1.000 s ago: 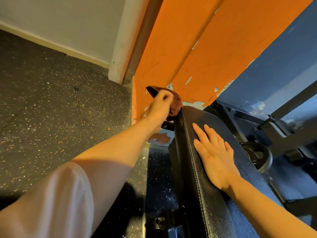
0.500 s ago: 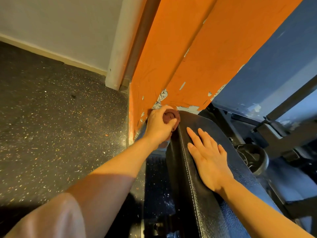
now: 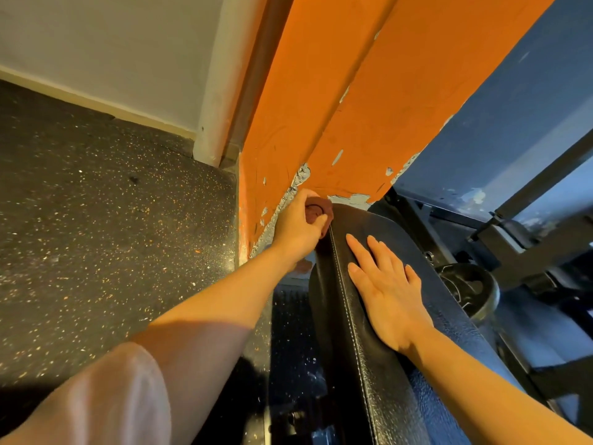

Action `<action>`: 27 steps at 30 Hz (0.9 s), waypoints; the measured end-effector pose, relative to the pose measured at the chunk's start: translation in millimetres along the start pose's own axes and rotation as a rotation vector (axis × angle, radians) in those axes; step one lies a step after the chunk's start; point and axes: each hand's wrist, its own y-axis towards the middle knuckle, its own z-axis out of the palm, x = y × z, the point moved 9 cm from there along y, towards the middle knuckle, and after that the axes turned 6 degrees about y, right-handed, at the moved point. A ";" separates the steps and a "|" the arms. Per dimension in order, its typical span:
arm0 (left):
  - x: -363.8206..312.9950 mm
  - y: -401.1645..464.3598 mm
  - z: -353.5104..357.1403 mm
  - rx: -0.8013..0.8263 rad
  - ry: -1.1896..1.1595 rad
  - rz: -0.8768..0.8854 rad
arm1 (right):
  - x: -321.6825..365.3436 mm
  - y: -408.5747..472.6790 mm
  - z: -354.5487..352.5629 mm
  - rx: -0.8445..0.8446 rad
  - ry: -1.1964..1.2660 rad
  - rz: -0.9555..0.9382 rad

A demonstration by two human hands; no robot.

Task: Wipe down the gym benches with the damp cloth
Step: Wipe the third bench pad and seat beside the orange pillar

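Damp cloth (image 3: 317, 211): brown, bunched in the left hand (image 3: 296, 224), fingers curled round it, pressed at the far end of the black bench pad (image 3: 378, 380) (mostly hidden by the fist). Right hand (image 3: 386, 292): flat, fingers straight, resting on pad. Bench frame (image 3: 513, 248) beyond: dim, indistinct.

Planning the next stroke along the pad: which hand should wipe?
Left. The left hand already grips the cloth at the bench pad far edge; the right hand lies flat, probably steadying it.

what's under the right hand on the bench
The right hand lies flat on the black bench pad. Only padded vinyl shows around it; the patch beneath the palm is covered.
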 end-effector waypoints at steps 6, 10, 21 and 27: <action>-4.2 -50.5 -4.8 0.100 -0.125 0.071 | -1.5 1.5 0.7 -0.005 0.011 -0.009; 8.9 -89.6 -12.9 0.254 -0.206 -0.019 | -1.2 1.3 1.3 -0.007 -0.002 -0.013; 16.7 -37.5 30.7 0.162 -0.585 -0.366 | -1.4 2.6 1.0 -0.009 0.006 -0.023; 9.8 -76.6 8.2 0.101 -0.359 -0.046 | -2.5 3.4 1.9 -0.004 0.008 -0.021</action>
